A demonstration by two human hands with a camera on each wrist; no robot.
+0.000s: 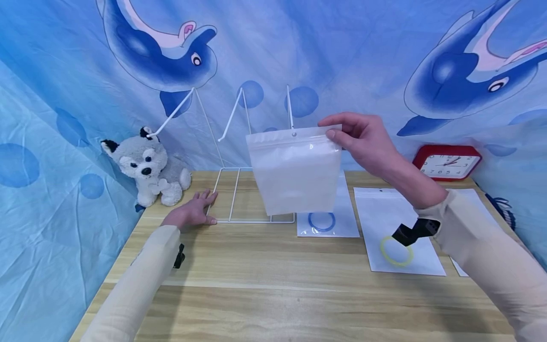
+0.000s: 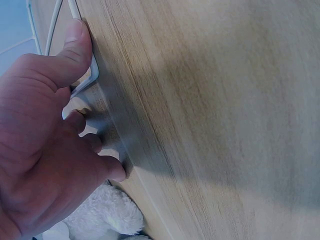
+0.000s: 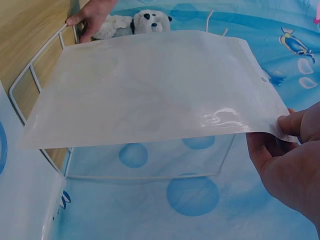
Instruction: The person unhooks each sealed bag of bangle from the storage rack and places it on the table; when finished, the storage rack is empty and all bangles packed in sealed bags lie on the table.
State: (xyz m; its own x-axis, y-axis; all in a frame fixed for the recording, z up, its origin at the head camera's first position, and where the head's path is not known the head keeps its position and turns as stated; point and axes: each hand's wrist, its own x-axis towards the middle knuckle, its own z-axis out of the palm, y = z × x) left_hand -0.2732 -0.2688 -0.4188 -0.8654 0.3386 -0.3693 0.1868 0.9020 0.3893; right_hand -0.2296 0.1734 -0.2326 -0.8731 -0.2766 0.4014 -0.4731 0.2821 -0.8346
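Observation:
My right hand [image 1: 361, 140] pinches the top right corner of a white zip bag [image 1: 295, 175] between thumb and fingers. The bag hangs in front of a white wire rack [image 1: 252, 222], with its punched hole at the tip of the rack's right hook [image 1: 290, 107]. Whether the hook passes through the hole, I cannot tell. In the right wrist view the bag [image 3: 150, 90] spreads wide and hides much of the rack. At the rack's front left corner rests my left hand [image 1: 194, 209], fingers spread; in its wrist view the thumb [image 2: 75, 45] touches the wire.
A grey-white plush dog [image 1: 147, 166] sits at the table's back left. On the right lie a bag with a blue ring [image 1: 321, 222], another with a yellow ring [image 1: 396, 251], and a partly hidden white bag [image 1: 474, 204]. A red clock [image 1: 447, 162] stands behind them.

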